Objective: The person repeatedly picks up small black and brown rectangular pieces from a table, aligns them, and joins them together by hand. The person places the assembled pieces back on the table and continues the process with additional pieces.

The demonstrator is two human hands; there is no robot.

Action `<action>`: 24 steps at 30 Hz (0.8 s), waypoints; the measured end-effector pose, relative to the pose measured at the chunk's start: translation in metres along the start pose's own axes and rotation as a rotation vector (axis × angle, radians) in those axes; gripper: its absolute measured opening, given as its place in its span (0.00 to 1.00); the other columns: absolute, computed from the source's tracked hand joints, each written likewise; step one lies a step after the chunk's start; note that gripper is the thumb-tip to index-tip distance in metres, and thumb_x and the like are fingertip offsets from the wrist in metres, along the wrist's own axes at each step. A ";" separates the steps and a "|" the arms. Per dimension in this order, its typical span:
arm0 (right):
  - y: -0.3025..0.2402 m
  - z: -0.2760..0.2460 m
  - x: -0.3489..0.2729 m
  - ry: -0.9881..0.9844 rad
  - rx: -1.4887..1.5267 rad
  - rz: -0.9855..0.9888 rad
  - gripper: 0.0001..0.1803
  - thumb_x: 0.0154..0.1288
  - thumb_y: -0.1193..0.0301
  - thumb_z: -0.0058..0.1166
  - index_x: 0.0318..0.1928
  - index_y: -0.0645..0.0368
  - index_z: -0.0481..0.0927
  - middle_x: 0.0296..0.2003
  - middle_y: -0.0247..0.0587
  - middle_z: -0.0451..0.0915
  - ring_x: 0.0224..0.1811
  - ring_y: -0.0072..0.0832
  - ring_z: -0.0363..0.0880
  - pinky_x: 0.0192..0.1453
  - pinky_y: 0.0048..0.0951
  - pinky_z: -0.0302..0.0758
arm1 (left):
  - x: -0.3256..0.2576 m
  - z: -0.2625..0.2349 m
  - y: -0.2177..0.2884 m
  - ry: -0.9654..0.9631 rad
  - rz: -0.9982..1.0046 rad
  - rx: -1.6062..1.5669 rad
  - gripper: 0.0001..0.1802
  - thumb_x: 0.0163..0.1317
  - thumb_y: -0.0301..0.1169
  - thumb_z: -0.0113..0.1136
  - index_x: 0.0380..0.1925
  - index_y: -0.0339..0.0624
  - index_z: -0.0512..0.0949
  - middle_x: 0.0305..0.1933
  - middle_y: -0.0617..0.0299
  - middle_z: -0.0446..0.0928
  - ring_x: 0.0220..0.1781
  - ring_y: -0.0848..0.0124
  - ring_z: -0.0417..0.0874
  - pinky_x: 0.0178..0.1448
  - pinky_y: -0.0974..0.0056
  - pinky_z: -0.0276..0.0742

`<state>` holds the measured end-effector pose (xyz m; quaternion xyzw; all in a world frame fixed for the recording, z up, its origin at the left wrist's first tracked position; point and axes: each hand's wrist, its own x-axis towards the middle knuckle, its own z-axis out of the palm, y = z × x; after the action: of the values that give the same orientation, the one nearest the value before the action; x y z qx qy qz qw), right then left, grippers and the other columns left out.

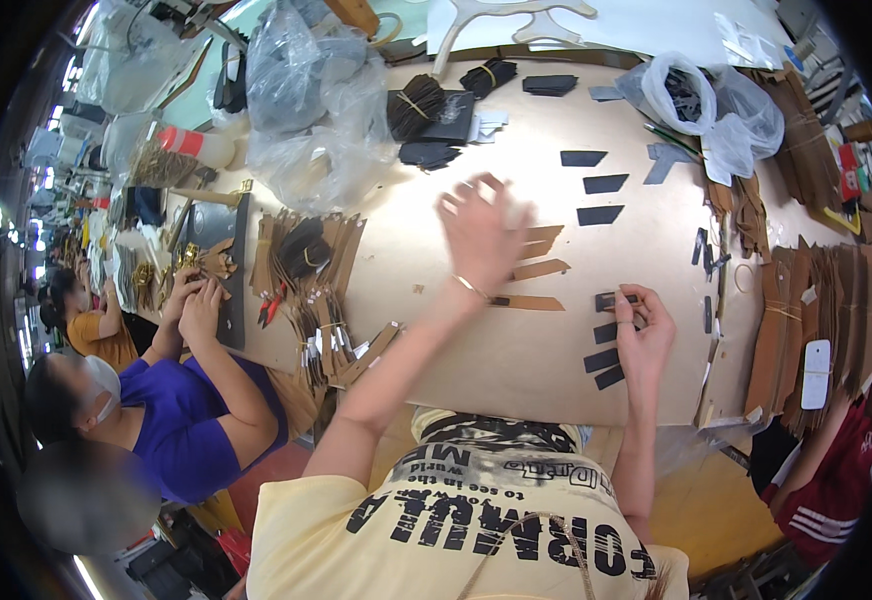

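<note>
My left hand point(481, 232) reaches out over the brown table point(436, 330), fingers spread, blurred by motion, just above several tan strips point(539, 269) lying side by side. A thin bracelet sits on that wrist. My right hand point(642, 330) rests near the table's front right and pinches a small black piece point(618, 299) between thumb and fingers. Below it lie more black pieces point(604, 360) in a short column. Three black pieces point(599, 186) lie in a row farther back.
Clear plastic bags point(306, 90) and dark bundles point(418, 105) crowd the back left; another bag point(701, 100) sits back right. Stacks of brown cardboard pieces point(836, 310) line the right edge, more lie left point(306, 270). A person in blue point(186, 400) works at left; a red sleeve point(836, 470) shows at right.
</note>
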<state>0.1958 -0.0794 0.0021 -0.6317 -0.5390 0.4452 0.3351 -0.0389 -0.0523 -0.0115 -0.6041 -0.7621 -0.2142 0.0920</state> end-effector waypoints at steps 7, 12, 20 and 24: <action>0.004 0.000 0.001 0.012 -0.039 0.001 0.08 0.63 0.76 0.58 0.42 0.65 0.82 0.28 0.44 0.83 0.31 0.29 0.85 0.38 0.28 0.77 | 0.087 0.025 -0.070 0.013 0.165 0.096 0.07 0.56 0.36 0.65 0.29 0.47 0.85 0.43 0.61 0.79 0.48 0.61 0.76 0.55 0.52 0.64; 0.009 -0.004 0.004 -0.024 -0.134 -0.088 0.08 0.66 0.75 0.57 0.44 0.66 0.81 0.31 0.39 0.84 0.35 0.22 0.85 0.35 0.22 0.76 | 0.079 -0.007 -0.060 0.006 0.037 -0.324 0.04 0.55 0.27 0.65 0.30 0.44 0.86 0.35 0.61 0.81 0.39 0.63 0.81 0.46 0.56 0.72; 0.003 -0.010 0.008 -0.116 -0.010 -0.027 0.08 0.67 0.75 0.58 0.44 0.65 0.81 0.32 0.36 0.84 0.37 0.21 0.84 0.39 0.22 0.77 | -0.020 -0.002 0.024 -0.408 0.875 -0.766 0.16 0.50 0.24 0.63 0.43 0.42 0.82 0.43 0.62 0.82 0.43 0.63 0.83 0.52 0.61 0.78; 0.002 -0.013 0.009 -0.144 -0.015 0.020 0.08 0.67 0.75 0.58 0.45 0.65 0.80 0.31 0.34 0.84 0.36 0.19 0.84 0.40 0.21 0.76 | -0.016 0.009 0.026 -0.408 1.017 -0.642 0.18 0.49 0.25 0.63 0.44 0.42 0.82 0.44 0.63 0.81 0.44 0.65 0.82 0.54 0.62 0.77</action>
<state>0.2092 -0.0700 0.0034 -0.6058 -0.5589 0.4886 0.2862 -0.0086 -0.0582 -0.0200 -0.9166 -0.2801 -0.2423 -0.1506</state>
